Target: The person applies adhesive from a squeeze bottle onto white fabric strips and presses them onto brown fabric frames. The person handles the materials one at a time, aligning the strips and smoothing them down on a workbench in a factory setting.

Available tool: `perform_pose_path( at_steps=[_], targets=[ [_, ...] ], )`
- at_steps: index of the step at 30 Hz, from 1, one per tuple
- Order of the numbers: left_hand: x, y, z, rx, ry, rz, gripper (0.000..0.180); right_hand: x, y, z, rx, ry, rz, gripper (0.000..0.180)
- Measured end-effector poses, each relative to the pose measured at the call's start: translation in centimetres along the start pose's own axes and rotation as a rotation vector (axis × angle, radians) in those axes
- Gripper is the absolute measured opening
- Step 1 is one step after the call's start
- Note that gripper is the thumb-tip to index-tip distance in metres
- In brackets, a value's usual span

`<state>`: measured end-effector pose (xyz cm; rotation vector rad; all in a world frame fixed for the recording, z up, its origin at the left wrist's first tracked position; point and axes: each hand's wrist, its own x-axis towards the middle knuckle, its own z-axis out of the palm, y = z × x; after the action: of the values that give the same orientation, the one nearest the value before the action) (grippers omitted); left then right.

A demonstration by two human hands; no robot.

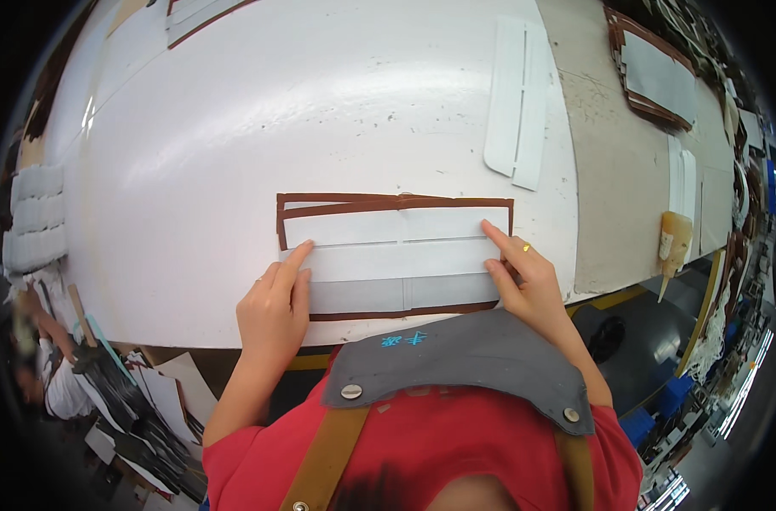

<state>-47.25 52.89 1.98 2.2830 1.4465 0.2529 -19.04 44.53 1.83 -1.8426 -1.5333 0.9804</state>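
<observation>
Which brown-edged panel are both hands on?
The nearest, centre panel, under the left hand and right hand; the top-left panel and upper-right stack are untouched.

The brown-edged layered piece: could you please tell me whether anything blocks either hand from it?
Nothing visible does; the left hand and right hand both rest fingers on the brown-edged layered piece, at opposite ends.

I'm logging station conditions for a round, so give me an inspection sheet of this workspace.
Surface: white table, small dark marks.
Job's things: brown-edged pale panel, flat near the front edge.
Clutter: white strips; nozzle bottle and brown-edged stack at right.
Grippers: left hand and right hand, fingers touching the panel.
Cables: nothing seen.
Surroundings: another person, partly visible at lower left.
</observation>
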Motion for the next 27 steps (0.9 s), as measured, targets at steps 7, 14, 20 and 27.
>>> perform_pose_path(
  at_steps=[7, 14, 20, 27],
  targets=[
    [0.1, -0.2, 0.2, 0.079, 0.069, 0.082, 0.032, 0.0, -0.2, -0.2, -0.044, -0.054, 0.028, 0.042],
    [0.2, -0.2, -0.1, 0.097, 0.025, 0.058, 0.028, 0.1, 0.3, -1.0, -0.384, 0.098, -0.069, 0.026],
    [2.0, 0.4, -0.2, 0.008, 0.044, 0.096, 0.016, 3.5, -0.7, -0.1, -0.269, 0.274, -0.292, 0.015],
    [3.5, 2.3, 3.1, -0.106, 0.05, 0.508, 0.018, 7.5, -2.0, 2.5, -0.232, 0.039, -0.388, 0.02]
  ],
)
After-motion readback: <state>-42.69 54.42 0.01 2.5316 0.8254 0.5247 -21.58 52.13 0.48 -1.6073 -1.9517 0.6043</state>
